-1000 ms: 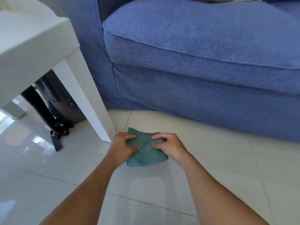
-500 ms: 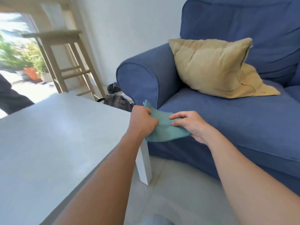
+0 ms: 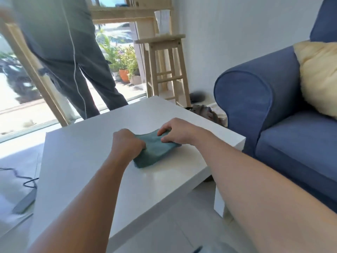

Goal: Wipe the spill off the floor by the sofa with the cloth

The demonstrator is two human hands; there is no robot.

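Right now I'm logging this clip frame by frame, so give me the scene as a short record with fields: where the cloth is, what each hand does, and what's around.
cloth: teal cloth, folded, lying on the white table
left hand: left hand closed on the cloth's left end
right hand: right hand fingers pinching its right end
sofa: blue sofa right of the table, yellow cushion on it
background: wooden stool; a standing person's legs
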